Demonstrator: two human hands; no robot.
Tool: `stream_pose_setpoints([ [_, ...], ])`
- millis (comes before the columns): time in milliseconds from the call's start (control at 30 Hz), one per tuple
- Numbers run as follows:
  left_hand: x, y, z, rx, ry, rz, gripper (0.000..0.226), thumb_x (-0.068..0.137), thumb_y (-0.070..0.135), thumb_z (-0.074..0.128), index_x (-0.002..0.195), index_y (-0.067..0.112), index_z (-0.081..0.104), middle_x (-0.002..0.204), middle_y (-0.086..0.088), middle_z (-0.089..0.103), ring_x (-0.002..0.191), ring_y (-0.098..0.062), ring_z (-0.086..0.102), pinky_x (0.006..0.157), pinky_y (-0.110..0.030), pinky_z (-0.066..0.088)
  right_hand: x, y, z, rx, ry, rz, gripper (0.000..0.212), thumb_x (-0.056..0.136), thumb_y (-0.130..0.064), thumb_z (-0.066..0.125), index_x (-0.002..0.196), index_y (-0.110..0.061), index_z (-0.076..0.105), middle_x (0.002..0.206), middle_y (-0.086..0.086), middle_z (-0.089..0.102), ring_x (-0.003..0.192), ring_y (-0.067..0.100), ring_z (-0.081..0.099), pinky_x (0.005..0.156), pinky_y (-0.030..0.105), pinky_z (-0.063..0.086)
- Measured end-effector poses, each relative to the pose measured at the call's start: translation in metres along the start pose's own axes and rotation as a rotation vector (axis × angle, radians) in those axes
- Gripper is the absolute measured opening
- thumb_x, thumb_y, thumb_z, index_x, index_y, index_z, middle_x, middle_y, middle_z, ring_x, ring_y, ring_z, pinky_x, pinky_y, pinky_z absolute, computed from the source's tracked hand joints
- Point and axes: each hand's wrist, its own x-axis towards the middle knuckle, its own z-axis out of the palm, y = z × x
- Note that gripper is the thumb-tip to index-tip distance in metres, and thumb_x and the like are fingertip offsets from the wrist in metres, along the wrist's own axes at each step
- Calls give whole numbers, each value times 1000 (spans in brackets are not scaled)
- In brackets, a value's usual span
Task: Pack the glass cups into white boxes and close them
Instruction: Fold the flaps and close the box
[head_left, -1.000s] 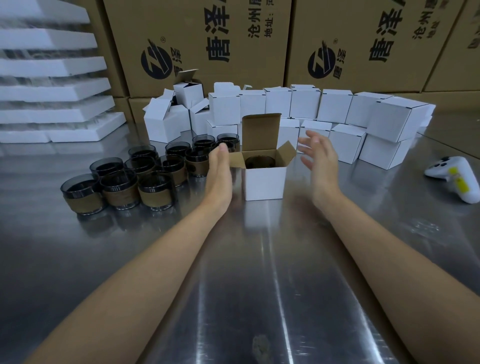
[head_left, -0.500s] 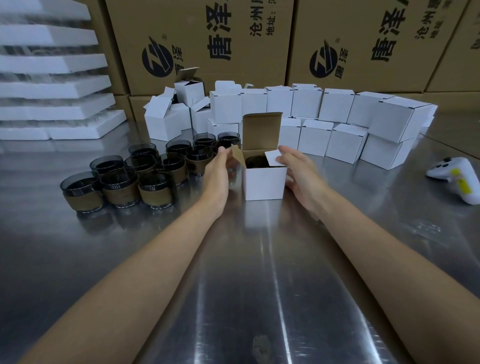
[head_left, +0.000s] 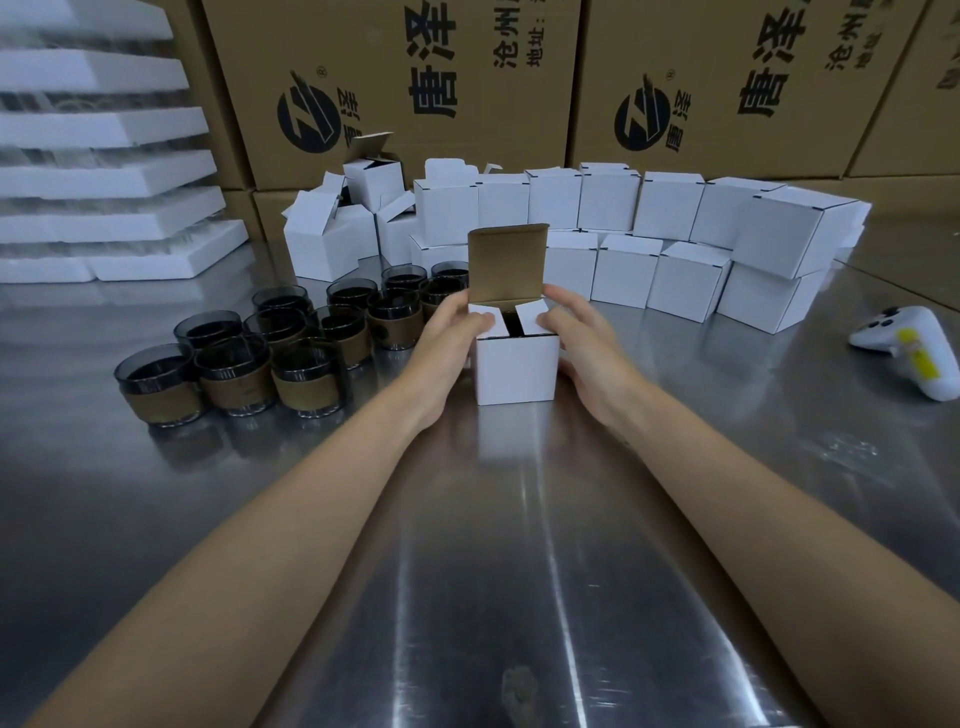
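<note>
A small white box (head_left: 515, 369) stands on the steel table (head_left: 467, 545) in front of me, its brown-lined lid flap (head_left: 506, 265) still upright. Through the narrow gap between its two side flaps a dark glass cup (head_left: 512, 325) shows inside. My left hand (head_left: 448, 343) grips the box's left side with its thumb pressing the left flap down. On the other side, my right hand (head_left: 582, 338) grips the box and presses the right flap down. Several dark glass cups with brown sleeves (head_left: 244, 358) stand in a cluster to the left.
Closed white boxes (head_left: 675, 244) are stacked in rows behind, with a few open ones (head_left: 363, 208) at the back left. Large brown cartons (head_left: 415, 88) form a wall behind them. White foam trays (head_left: 98, 166) are stacked far left. A white controller (head_left: 914, 351) lies at right.
Both hands moved in from beside the box onto it. The two side flaps, spread outward before, are now folded down over the cup.
</note>
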Motion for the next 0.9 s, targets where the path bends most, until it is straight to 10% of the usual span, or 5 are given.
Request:
stream_pose_setpoints([
  [500, -6, 2, 8, -29, 39, 51, 21, 95, 12, 39, 94, 19, 58, 79, 6, 62, 64, -6, 56, 51, -13, 42, 2, 0, -2, -58, -52, 8, 26, 96, -24, 45, 109, -31, 66, 101, -10, 72, 88, 4, 67, 74, 18, 49],
  [700, -12, 7, 8, -100, 30, -60, 36, 66, 41, 43, 87, 20, 63, 95, -3, 63, 82, -17, 55, 69, -29, 40, -1, 4, -17, -170, -253, -62, 40, 93, -53, 47, 126, -32, 54, 128, -7, 59, 115, 3, 57, 94, 24, 45],
  [900, -11, -3, 6, -12, -44, 85, 29, 88, 49, 44, 93, 26, 61, 107, -2, 60, 95, -14, 57, 85, -31, 44, -3, 7, -14, -327, -208, -153, 50, 82, -53, 63, 127, -35, 51, 119, -12, 59, 110, 0, 57, 91, 20, 45],
])
